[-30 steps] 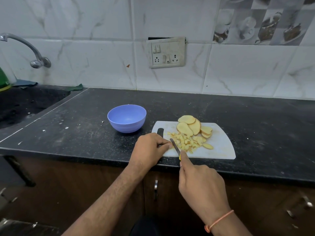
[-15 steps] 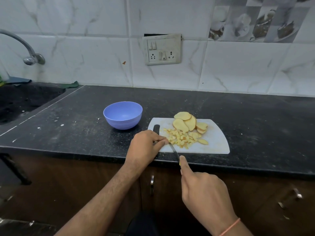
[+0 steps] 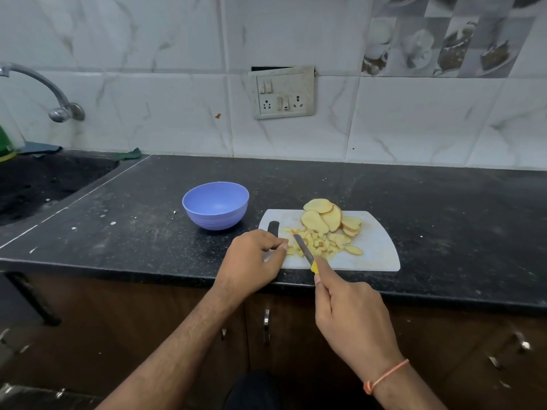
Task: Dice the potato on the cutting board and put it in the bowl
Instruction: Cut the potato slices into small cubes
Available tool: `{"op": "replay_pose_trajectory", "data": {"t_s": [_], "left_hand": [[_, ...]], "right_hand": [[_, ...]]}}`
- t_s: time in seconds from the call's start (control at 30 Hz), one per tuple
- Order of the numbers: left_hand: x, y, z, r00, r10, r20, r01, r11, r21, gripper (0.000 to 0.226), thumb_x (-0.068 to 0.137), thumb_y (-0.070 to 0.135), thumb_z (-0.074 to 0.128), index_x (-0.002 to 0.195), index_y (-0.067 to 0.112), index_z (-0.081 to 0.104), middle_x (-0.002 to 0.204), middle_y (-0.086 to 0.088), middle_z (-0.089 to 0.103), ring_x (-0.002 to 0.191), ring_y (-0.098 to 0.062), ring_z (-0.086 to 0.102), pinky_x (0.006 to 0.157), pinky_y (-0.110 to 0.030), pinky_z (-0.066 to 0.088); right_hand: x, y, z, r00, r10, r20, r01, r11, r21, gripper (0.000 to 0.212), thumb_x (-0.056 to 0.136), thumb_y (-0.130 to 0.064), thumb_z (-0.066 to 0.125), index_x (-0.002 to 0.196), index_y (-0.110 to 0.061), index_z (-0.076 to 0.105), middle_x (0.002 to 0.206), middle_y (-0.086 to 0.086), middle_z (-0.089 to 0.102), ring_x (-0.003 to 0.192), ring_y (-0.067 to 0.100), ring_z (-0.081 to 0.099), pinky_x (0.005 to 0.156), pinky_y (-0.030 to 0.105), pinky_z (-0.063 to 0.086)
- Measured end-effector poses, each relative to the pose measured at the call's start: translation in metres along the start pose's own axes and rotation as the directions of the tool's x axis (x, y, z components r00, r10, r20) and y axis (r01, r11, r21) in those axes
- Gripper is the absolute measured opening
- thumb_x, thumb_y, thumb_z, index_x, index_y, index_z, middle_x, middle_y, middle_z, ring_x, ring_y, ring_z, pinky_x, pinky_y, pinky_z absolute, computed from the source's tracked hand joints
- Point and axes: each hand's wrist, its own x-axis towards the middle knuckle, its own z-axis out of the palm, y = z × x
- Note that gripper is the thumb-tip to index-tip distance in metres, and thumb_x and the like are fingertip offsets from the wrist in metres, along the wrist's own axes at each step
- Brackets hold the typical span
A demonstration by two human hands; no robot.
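Observation:
A white cutting board [image 3: 376,250] lies on the black counter. Potato slices [image 3: 324,218] are stacked at its far side, and a heap of small potato dice [image 3: 318,245] lies in front of them. My right hand [image 3: 352,318] grips a yellow-handled knife [image 3: 305,251], its blade angled into the left part of the dice. My left hand [image 3: 254,261] rests at the board's left end, fingers curled, fingertips pinching potato pieces just left of the blade. A blue bowl [image 3: 216,205] stands empty to the left of the board.
A dark sink [image 3: 44,184] with a metal tap [image 3: 44,90] lies at the far left. A switch and socket plate [image 3: 282,93] hangs on the tiled wall. Cabinet doors with metal handles [image 3: 266,324] sit below the counter edge.
The knife blade has shifted slightly into the dice beside my left fingertips. Both hands stay at the board's left end; the camera view has shifted a little.

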Motion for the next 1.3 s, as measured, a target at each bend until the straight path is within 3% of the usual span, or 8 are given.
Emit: {"op": "replay_pose_trajectory", "data": {"t_s": [0.13, 0.57, 0.7, 0.83, 0.9, 1.03, 1.2, 1.3], "left_hand": [[-0.001, -0.010, -0.006, 0.999, -0.028, 0.017, 0.028, 0.999, -0.018, 0.032, 0.085, 0.039, 0.077, 0.116, 0.034, 0.082, 0.111, 0.022, 0.073, 0.099, 0.003, 0.067, 0.084, -0.019, 0.054], [0.009, -0.010, -0.008, 0.985, -0.138, 0.100, 0.146, 0.986, -0.079, 0.008, 0.087, 0.032, 0.086, 0.094, 0.036, 0.087, 0.095, 0.022, 0.074, 0.094, 0.004, 0.068, 0.088, -0.025, 0.057], [0.011, -0.009, -0.009, 0.981, -0.160, 0.108, 0.168, 0.983, -0.073, 0.006, 0.087, 0.032, 0.086, 0.093, 0.036, 0.086, 0.096, 0.022, 0.074, 0.094, 0.005, 0.067, 0.087, -0.020, 0.054], [0.009, -0.007, -0.006, 0.987, -0.147, 0.063, 0.151, 0.987, -0.051, 0.005, 0.088, 0.034, 0.085, 0.093, 0.034, 0.087, 0.094, 0.024, 0.072, 0.094, 0.004, 0.066, 0.084, -0.017, 0.052], [0.008, -0.007, -0.005, 0.988, -0.145, 0.054, 0.147, 0.988, -0.045, 0.006, 0.088, 0.036, 0.085, 0.094, 0.034, 0.087, 0.094, 0.022, 0.073, 0.094, 0.003, 0.066, 0.085, -0.018, 0.052], [0.007, -0.007, -0.007, 0.981, -0.184, 0.059, 0.187, 0.980, -0.063, 0.002, 0.086, 0.036, 0.087, 0.088, 0.036, 0.086, 0.090, 0.024, 0.075, 0.090, 0.005, 0.067, 0.080, -0.016, 0.052], [0.007, -0.005, -0.011, 0.972, -0.217, 0.090, 0.226, 0.968, -0.108, 0.006, 0.083, 0.035, 0.090, 0.081, 0.034, 0.086, 0.085, 0.031, 0.075, 0.084, 0.008, 0.068, 0.072, -0.014, 0.050], [0.006, -0.005, -0.014, 0.975, -0.199, 0.097, 0.211, 0.969, -0.131, 0.006, 0.081, 0.038, 0.091, 0.082, 0.035, 0.086, 0.089, 0.025, 0.076, 0.087, 0.007, 0.069, 0.078, -0.019, 0.055]], "right_hand": [[-0.001, -0.005, 0.002, 1.000, -0.003, 0.011, 0.004, 0.999, -0.047, 0.052, 0.107, -0.042, 0.033, 0.159, -0.034, 0.037, 0.052, -0.011, 0.048, 0.046, 0.008, 0.050, 0.044, 0.027, 0.047], [0.012, -0.023, 0.017, 0.995, -0.036, 0.092, 0.057, 0.971, -0.234, 0.053, 0.105, -0.034, 0.045, 0.157, -0.022, 0.043, 0.051, -0.009, 0.047, 0.041, 0.009, 0.041, 0.038, 0.029, 0.034], [0.011, -0.022, 0.021, 0.988, -0.064, 0.142, 0.093, 0.973, -0.211, 0.059, 0.109, -0.032, 0.031, 0.165, -0.025, 0.014, 0.065, -0.005, 0.051, 0.057, 0.015, 0.053, 0.052, 0.034, 0.045], [0.004, -0.021, 0.021, 0.977, -0.090, 0.192, 0.138, 0.957, -0.254, 0.063, 0.109, -0.030, 0.031, 0.165, -0.022, 0.004, 0.066, -0.006, 0.048, 0.058, 0.014, 0.050, 0.051, 0.033, 0.042], [-0.006, -0.019, 0.019, 0.978, -0.097, 0.187, 0.143, 0.957, -0.251, 0.063, 0.107, -0.031, 0.036, 0.165, -0.022, 0.011, 0.063, -0.008, 0.049, 0.052, 0.011, 0.047, 0.046, 0.030, 0.037], [-0.015, -0.007, 0.014, 0.981, -0.008, 0.193, 0.064, 0.956, -0.286, 0.059, 0.089, -0.029, 0.070, 0.146, -0.018, 0.058, 0.043, -0.011, 0.037, 0.032, 0.005, 0.031, 0.034, 0.023, 0.016], [-0.007, -0.004, 0.008, 0.997, -0.024, 0.067, 0.039, 0.974, -0.223, 0.051, 0.087, -0.027, 0.076, 0.136, -0.016, 0.067, 0.043, -0.016, 0.021, 0.032, 0.005, 0.017, 0.034, 0.018, 0.009], [-0.001, -0.007, 0.007, 0.999, -0.021, 0.034, 0.027, 0.981, -0.191, 0.049, 0.091, -0.028, 0.070, 0.139, -0.017, 0.064, 0.043, -0.016, 0.025, 0.032, 0.005, 0.023, 0.030, 0.021, 0.021]]}}
